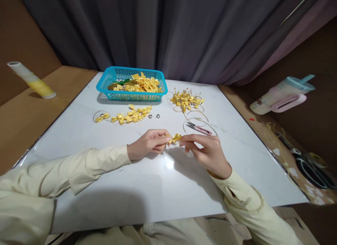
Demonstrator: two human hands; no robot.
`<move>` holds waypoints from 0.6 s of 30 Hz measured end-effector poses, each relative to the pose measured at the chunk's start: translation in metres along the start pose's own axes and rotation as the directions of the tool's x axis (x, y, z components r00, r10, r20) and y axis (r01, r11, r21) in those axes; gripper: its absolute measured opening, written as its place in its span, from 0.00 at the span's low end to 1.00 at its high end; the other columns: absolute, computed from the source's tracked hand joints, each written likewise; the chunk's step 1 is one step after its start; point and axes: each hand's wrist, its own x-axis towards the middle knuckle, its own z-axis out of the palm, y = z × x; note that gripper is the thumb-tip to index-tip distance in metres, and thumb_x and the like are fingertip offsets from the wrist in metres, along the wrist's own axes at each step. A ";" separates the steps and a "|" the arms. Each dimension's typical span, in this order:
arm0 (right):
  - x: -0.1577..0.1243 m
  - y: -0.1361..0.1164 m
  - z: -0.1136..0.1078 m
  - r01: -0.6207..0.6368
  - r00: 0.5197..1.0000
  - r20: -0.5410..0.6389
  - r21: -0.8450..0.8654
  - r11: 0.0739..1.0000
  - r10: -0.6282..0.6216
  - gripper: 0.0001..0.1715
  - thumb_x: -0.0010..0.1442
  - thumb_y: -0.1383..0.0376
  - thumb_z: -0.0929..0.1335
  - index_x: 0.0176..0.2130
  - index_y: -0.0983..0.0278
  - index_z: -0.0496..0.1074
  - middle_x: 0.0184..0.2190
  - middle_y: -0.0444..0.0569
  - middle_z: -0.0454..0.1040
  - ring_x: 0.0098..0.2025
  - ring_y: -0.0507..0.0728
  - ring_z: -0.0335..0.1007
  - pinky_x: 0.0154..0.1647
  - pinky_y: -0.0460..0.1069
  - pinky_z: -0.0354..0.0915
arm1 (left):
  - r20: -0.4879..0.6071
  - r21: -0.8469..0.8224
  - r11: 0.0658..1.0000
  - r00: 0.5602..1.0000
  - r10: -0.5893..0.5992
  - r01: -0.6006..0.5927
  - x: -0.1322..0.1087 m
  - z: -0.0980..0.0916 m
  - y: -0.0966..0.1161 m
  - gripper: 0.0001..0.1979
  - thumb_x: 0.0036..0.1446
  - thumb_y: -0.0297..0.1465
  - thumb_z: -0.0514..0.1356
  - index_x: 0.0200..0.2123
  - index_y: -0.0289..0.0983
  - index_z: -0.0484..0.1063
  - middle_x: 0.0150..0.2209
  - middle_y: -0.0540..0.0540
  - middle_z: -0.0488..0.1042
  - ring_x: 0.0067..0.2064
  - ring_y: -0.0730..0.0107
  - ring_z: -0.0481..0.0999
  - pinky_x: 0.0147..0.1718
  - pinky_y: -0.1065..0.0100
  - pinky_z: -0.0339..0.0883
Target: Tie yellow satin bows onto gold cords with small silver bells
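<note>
A yellow ribbon bow is held between my two hands above the white board, with a small silvery piece showing just under it. My left hand pinches the bow's left side. From the right, my right hand grips its other side between thumb and fingers. Beyond my right hand lie pink-handled thread snips and loose curls of gold cord. Loose yellow bows lie in a row farther back, near two silvery heart-shaped beads. One bow with a cord loop sits to their left.
A blue basket of yellow bows and cord stands at the back. Right of it is a heap of bows with cord loops. A thread spool is at left; a tumbler and black scissors are at right.
</note>
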 end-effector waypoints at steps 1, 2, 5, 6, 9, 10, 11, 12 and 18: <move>0.000 0.000 0.000 0.010 1.000 0.003 -0.008 1.000 -0.009 0.11 0.55 0.75 0.63 0.30 0.65 0.74 0.22 0.45 0.76 0.20 0.48 0.69 0.24 0.42 0.64 | 0.007 0.002 1.000 1.000 -0.003 0.003 0.000 0.000 0.000 0.11 0.56 0.34 0.56 0.26 0.33 0.63 0.14 0.60 0.49 0.16 0.85 0.45 0.16 0.76 0.39; -0.001 -0.001 -0.001 0.021 1.000 0.007 -0.019 1.000 -0.021 0.12 0.55 0.76 0.62 0.31 0.65 0.74 0.23 0.45 0.76 0.21 0.49 0.70 0.25 0.43 0.64 | 0.011 0.006 1.000 1.000 -0.006 0.006 0.000 0.000 0.000 0.11 0.56 0.34 0.57 0.26 0.33 0.63 0.14 0.60 0.49 0.16 0.85 0.45 0.16 0.76 0.39; -0.003 -0.002 -0.002 0.073 0.997 0.020 -0.075 0.995 -0.071 0.15 0.54 0.77 0.61 0.31 0.65 0.73 0.24 0.46 0.77 0.24 0.50 0.71 0.26 0.43 0.64 | 0.012 0.014 1.000 1.000 -0.010 0.009 0.000 0.000 0.001 0.11 0.55 0.34 0.57 0.26 0.32 0.63 0.15 0.59 0.50 0.17 0.85 0.45 0.16 0.76 0.39; -0.003 -0.002 -0.002 0.098 0.995 0.025 -0.104 0.990 -0.096 0.16 0.53 0.78 0.60 0.31 0.65 0.73 0.23 0.46 0.76 0.24 0.50 0.71 0.25 0.43 0.64 | 0.010 0.018 1.000 1.000 -0.011 0.011 0.000 0.001 0.001 0.11 0.55 0.34 0.57 0.26 0.32 0.63 0.15 0.59 0.51 0.17 0.85 0.45 0.16 0.76 0.39; -0.006 0.000 0.000 0.192 0.981 0.035 -0.210 0.959 -0.189 0.17 0.52 0.79 0.59 0.32 0.66 0.73 0.23 0.48 0.76 0.23 0.51 0.70 0.24 0.44 0.63 | 0.004 0.037 0.999 1.000 -0.021 0.020 0.000 0.002 0.001 0.11 0.55 0.34 0.57 0.26 0.32 0.63 0.15 0.59 0.50 0.17 0.85 0.45 0.17 0.76 0.39; -0.006 0.001 0.000 0.221 0.975 0.041 -0.244 0.944 -0.217 0.18 0.52 0.79 0.58 0.32 0.66 0.73 0.23 0.49 0.75 0.23 0.51 0.69 0.24 0.44 0.63 | 0.002 0.045 0.999 1.000 -0.023 0.022 0.000 0.002 0.001 0.11 0.55 0.34 0.57 0.26 0.32 0.63 0.15 0.60 0.49 0.17 0.84 0.45 0.17 0.76 0.39; -0.007 0.002 0.001 0.248 0.968 0.045 -0.274 0.929 -0.245 0.18 0.51 0.80 0.58 0.32 0.66 0.72 0.23 0.49 0.75 0.23 0.51 0.69 0.24 0.45 0.62 | 0.001 0.050 0.998 1.000 -0.023 0.023 0.000 0.002 0.001 0.11 0.55 0.34 0.57 0.25 0.32 0.63 0.15 0.60 0.49 0.17 0.84 0.45 0.17 0.76 0.39; -0.007 0.003 0.002 0.272 0.962 0.049 -0.296 0.915 -0.270 0.18 0.51 0.80 0.58 0.33 0.66 0.72 0.22 0.49 0.75 0.22 0.52 0.68 0.23 0.45 0.62 | 0.001 0.053 0.998 1.000 -0.023 0.023 0.000 0.002 0.001 0.11 0.55 0.34 0.57 0.25 0.33 0.63 0.15 0.60 0.49 0.17 0.84 0.45 0.17 0.76 0.39; -0.008 0.001 0.004 0.255 0.966 0.039 -0.304 0.918 -0.256 0.17 0.51 0.80 0.58 0.31 0.66 0.72 0.21 0.48 0.74 0.21 0.51 0.67 0.22 0.45 0.61 | -0.003 0.030 0.999 0.999 -0.039 0.039 -0.001 0.003 0.002 0.12 0.54 0.34 0.58 0.25 0.33 0.63 0.15 0.59 0.50 0.17 0.85 0.45 0.16 0.77 0.39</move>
